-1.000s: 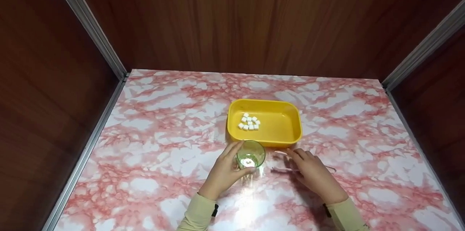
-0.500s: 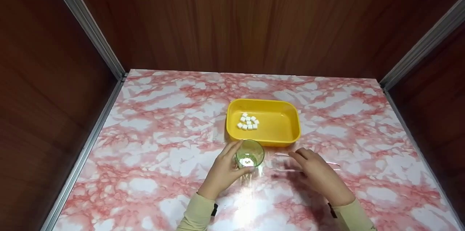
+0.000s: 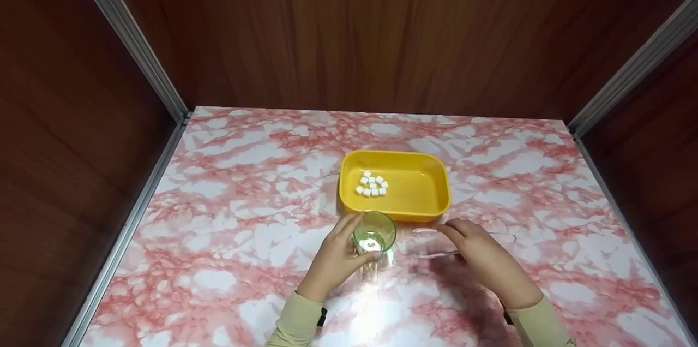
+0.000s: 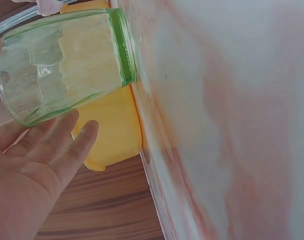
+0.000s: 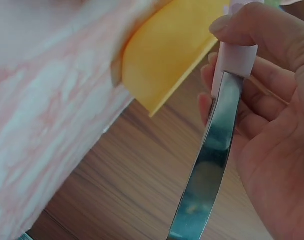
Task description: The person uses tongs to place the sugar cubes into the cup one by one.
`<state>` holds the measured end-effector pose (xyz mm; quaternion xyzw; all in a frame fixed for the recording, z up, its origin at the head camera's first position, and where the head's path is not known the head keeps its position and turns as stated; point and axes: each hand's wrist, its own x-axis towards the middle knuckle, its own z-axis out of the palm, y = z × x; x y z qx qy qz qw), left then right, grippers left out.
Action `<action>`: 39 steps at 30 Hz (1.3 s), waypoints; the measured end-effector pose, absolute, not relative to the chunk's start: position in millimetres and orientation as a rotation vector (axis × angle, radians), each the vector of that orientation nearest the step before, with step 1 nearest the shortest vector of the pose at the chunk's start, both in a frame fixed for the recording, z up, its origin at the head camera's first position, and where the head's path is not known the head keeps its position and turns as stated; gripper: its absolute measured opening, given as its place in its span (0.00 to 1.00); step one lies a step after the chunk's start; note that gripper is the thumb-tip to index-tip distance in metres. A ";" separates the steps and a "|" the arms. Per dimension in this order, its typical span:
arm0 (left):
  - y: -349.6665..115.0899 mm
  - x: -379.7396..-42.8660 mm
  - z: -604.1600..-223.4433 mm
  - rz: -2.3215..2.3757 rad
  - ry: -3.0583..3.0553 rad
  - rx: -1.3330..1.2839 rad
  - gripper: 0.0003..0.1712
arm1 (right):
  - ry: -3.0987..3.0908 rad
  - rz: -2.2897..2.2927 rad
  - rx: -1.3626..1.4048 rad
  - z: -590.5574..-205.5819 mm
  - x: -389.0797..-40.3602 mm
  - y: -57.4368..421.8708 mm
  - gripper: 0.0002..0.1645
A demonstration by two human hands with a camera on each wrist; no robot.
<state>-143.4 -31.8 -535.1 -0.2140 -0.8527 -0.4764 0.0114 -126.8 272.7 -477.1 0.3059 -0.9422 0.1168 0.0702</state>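
A clear green-tinted glass (image 3: 376,221) stands upright on the table, close to the near side of a yellow tub (image 3: 417,216). My left hand (image 3: 332,261) grips its left side, with the thumb at the near rim; in the left wrist view the fingers lie along the glass (image 4: 66,65). My right hand (image 3: 485,262), right of the glass, holds metal tongs (image 5: 207,155) with pale pink tips. The tips (image 3: 425,231) point left toward the glass and stand apart. Several white cubes (image 3: 373,185) lie in the left part of the tub.
The table (image 3: 245,259) has a red and white marbled top. Dark wood-grain panels (image 3: 371,30) enclose it at the back and both sides, with metal strips (image 3: 133,44) at the corners.
My right hand has shifted to the right with the tongs, whose bent end has swung away from me. My left hand and the glass have stayed in place.
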 end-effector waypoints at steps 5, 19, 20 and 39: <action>-31.9 -143.1 -535.6 -1.489 -2.659 -0.665 0.50 | -2.808 0.359 0.944 -468.6 -128.9 270.2 0.43; -33.1 -142.5 -537.1 -1.498 -2.639 -0.673 0.51 | -2.657 0.149 0.958 -448.9 -134.5 260.0 0.34; -33.1 -142.2 -536.9 -1.496 -2.638 -0.673 0.51 | -2.651 0.133 0.962 -448.0 -134.8 260.0 0.35; -32.0 -140.7 -535.7 -1.495 -2.666 -0.653 0.51 | -2.684 -0.013 0.907 -435.2 -139.8 258.8 0.37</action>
